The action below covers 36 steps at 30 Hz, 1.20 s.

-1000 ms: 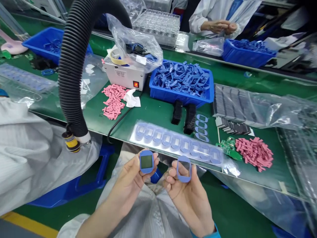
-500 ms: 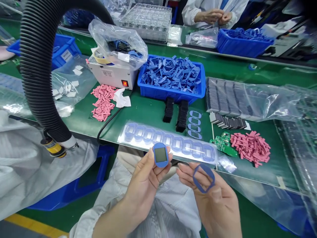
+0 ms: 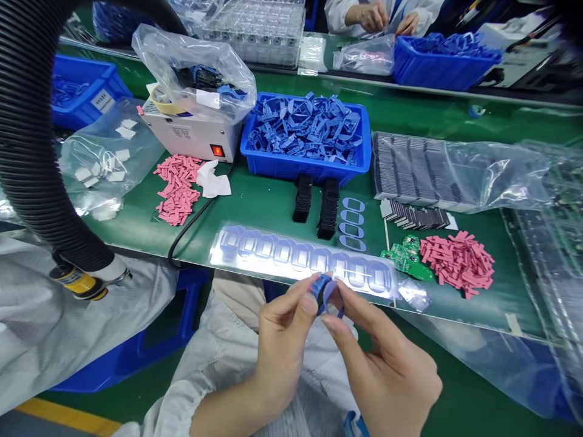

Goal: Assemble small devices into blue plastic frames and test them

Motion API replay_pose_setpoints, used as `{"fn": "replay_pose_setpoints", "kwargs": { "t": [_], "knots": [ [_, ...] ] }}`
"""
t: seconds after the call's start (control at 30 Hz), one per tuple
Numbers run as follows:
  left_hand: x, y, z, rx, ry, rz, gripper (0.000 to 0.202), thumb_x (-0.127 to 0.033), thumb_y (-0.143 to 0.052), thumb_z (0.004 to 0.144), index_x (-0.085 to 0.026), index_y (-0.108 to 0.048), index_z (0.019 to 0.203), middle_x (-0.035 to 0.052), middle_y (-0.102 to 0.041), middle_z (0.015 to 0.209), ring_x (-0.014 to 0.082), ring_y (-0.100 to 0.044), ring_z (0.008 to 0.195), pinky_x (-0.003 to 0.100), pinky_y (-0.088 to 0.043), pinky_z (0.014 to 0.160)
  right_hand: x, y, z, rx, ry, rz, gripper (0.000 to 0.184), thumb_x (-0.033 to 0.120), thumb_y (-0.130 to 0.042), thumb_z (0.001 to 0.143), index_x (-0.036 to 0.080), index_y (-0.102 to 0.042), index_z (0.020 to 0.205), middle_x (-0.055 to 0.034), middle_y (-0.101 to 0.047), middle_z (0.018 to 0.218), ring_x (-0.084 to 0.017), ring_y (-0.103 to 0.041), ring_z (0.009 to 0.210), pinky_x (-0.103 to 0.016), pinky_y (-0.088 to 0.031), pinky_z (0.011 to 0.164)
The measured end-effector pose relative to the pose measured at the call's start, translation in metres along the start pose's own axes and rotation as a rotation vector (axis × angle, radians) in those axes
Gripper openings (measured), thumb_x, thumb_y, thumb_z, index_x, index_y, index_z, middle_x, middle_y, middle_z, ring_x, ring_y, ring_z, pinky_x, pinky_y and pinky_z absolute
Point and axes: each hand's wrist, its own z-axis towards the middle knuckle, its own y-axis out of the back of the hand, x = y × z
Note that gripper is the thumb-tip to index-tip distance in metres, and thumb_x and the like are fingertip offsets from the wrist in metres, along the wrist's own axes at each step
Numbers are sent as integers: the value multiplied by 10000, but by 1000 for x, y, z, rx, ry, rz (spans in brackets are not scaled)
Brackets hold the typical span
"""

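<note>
Green workbench (image 3: 268, 206) edge runs just behind the left hand (image 3: 285, 346) and right hand (image 3: 382, 364), whose thumbs and fingertips pinch a blue rubber frame (image 3: 326, 295) from both sides, just in front of a clear strip of blue frames (image 3: 291, 252).

Head cam, worn on person, looks fwd & down over near edge of green workbench (image 3: 268, 203). Close on L hand (image 3: 282, 352) & R hand (image 3: 387, 364); view reaches past far bench edge to co-worker's hands (image 3: 371, 18) at top.
</note>
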Motion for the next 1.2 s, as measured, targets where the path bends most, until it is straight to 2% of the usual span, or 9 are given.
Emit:
{"fn": "replay_pose_setpoints", "kwargs": {
  "t": [0.13,0.27,0.5,0.67,0.73,0.83,1.03,1.2],
  "knots": [
    [1,1,-1,27,-126,74,216,-437,-699,720,-318,-765,888,12,-757,1013,236,-634,1055,323,-493,936,4,-1,1,15,23,26,392,229,-650,823,328,-598,1199,12,-728,979,-154,-713,672,-188,-562,526],
    [-1,1,-1,35,-185,112,212,-436,-690,726,-322,-764,889,21,-763,988,246,-639,1039,339,-511,916,5,0,2,29,42,59,425,219,-648,828,339,-568,1228,5,-723,993,-162,-715,694,-199,-574,537],
    [-1,6,-3,28,-278,201,205,-434,-661,753,-344,-752,913,15,-765,996,240,-606,1070,349,-507,913,4,1,1,51,-15,98,373,272,-674,806,338,-615,1169,19,-735,950,-133,-696,602,-180,-539,458],
    [1,8,-4,57,-423,301,193,-420,-628,786,-372,-736,938,18,-761,1001,258,-575,1100,422,-437,982,4,2,2,58,-56,200,360,294,-688,792,362,-627,1140,40,-730,967,-154,-717,711,-192,-585,551],
    [2,9,-4,62,-467,332,201,-423,-601,807,-365,-739,942,35,-743,1011,257,-562,1098,415,-428,981,4,1,2,50,-67,211,351,300,-701,778,358,-640,1118,39,-733,953,-160,-717,706,-201,-591,545],
    [0,9,-3,63,-484,384,221,-416,-583,828,-337,-741,961,59,-691,1003,242,-576,1012,357,-467,882,1,-2,0,18,-65,213,358,285,-706,775,335,-642,1124,20,-730,966,-184,-719,724,-230,-601,541],
    [-20,12,1,147,-509,580,209,-275,-636,817,-354,-729,988,36,-710,886,208,-594,834,313,-479,722,-9,-3,-5,-42,96,62,534,136,-667,805,345,-516,1272,16,-679,1111,-217,-695,908,-312,-613,737],
    [-38,17,2,172,-656,825,375,-109,-729,707,-374,-727,972,-4,-757,796,199,-608,688,313,-478,637,-13,-5,-10,-26,240,-45,576,87,-679,778,286,-507,1291,-8,-670,1133,-216,-691,919,-333,-604,772]
  ]
}}
